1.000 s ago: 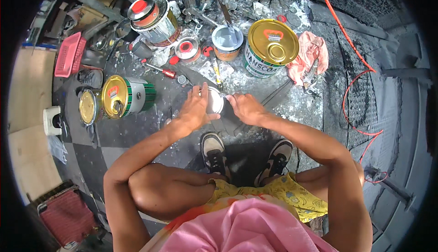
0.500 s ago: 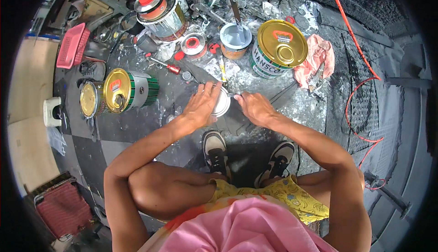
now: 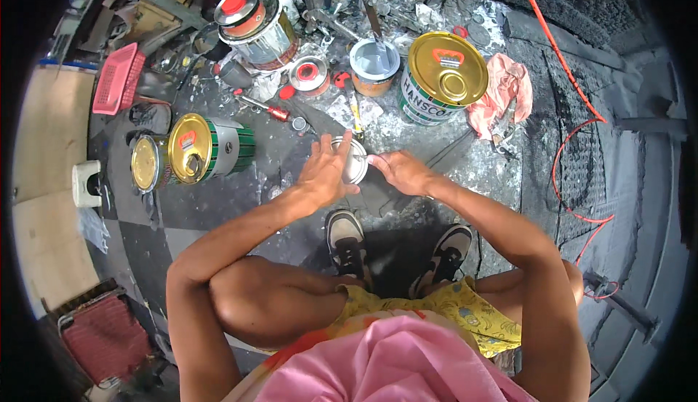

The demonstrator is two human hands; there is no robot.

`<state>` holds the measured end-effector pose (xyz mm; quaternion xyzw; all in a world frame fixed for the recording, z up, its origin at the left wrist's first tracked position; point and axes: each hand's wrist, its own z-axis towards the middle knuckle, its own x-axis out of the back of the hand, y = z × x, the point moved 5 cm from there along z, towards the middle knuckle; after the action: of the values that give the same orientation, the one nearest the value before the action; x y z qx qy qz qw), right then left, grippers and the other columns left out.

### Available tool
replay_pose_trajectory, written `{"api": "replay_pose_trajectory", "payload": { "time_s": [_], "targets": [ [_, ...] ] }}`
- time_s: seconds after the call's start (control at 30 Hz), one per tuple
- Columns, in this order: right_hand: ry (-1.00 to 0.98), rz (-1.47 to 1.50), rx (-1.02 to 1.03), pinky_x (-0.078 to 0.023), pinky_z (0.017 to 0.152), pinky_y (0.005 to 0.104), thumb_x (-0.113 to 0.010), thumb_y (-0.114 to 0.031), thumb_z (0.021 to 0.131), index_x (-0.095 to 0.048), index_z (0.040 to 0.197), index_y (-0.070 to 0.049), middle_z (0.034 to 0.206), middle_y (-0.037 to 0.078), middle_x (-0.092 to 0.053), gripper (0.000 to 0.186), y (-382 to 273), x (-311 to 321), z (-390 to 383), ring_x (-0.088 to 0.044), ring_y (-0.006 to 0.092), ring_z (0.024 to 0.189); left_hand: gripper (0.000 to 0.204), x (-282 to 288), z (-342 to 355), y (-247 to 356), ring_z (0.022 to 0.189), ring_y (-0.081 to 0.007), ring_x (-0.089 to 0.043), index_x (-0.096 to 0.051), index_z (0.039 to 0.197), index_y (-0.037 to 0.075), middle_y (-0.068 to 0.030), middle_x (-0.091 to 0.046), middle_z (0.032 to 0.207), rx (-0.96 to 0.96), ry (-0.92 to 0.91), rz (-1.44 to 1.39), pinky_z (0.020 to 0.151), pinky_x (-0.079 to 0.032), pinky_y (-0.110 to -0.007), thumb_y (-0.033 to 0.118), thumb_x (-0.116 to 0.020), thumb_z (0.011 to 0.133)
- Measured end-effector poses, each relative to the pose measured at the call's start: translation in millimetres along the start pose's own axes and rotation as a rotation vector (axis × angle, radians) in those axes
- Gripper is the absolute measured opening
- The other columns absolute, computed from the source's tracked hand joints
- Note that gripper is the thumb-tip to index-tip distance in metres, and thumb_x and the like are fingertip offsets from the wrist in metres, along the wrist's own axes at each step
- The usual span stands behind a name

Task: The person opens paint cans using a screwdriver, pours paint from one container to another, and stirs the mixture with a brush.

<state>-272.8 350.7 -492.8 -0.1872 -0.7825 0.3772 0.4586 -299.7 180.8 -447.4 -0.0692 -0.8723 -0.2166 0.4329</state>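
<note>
A small round can with a pale lid (image 3: 355, 163) stands on the dark floor in front of my shoes. My left hand (image 3: 320, 169) grips it from the left, fingers reaching over the lid's left part and thumb at the near side. From the right, my right hand (image 3: 403, 172) is closed on a thin metal tool (image 3: 361, 157). Only the tool's tip shows, lying over the lid near its right rim; most of it is hidden in the fingers. Just beyond the can is a narrow brush-like tool with a yellowish handle (image 3: 356, 114).
A gold-lidded can (image 3: 447, 74) and an open pot of grey paint (image 3: 374, 58) stand farther off. At left are two more gold-topped cans, one green-striped (image 3: 218, 147). A red-handled screwdriver (image 3: 277, 114), a pink cloth (image 3: 502, 96) and a red hose (image 3: 558, 162) lie around.
My right hand has shifted slightly left toward the can, and the tool's tip has passed from beside the rim to over the lid. My left hand keeps its hold.
</note>
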Motion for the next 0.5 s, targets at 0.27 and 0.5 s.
{"api": "replay_pose_trajectory", "payload": {
  "time_s": [0.27, 0.5],
  "targets": [
    [0.075, -0.198, -0.145, -0.051, 0.074, 0.0595, -0.045, -0.039, 0.107, -0.066, 0.095, 0.004, 0.085, 0.033, -0.067, 0.050, -29.4, 27.6, -10.3, -0.063, 0.0546, 0.084, 0.122, 1.4, -3.8, -1.1, 0.132, -0.0504, -0.040, -0.016, 0.162, 0.012, -0.0294, -0.033, 0.146, -0.041, 0.056, 0.016, 0.110, -0.045, -0.051, 0.033, -0.092, 0.069],
    [0.069, -0.201, -0.199, -0.051, 0.076, 0.0580, -0.044, -0.040, 0.108, -0.066, 0.093, 0.004, 0.082, 0.031, -0.067, 0.051, -21.9, 16.4, -8.1, -0.064, 0.0530, 0.083, 0.119, 0.5, -4.9, -4.7, 0.132, -0.0496, -0.040, -0.018, 0.161, 0.011, -0.0294, -0.033, 0.145, -0.058, 0.086, -0.030, 0.110, -0.044, -0.051, 0.031, -0.091, 0.070]
  ]
}}
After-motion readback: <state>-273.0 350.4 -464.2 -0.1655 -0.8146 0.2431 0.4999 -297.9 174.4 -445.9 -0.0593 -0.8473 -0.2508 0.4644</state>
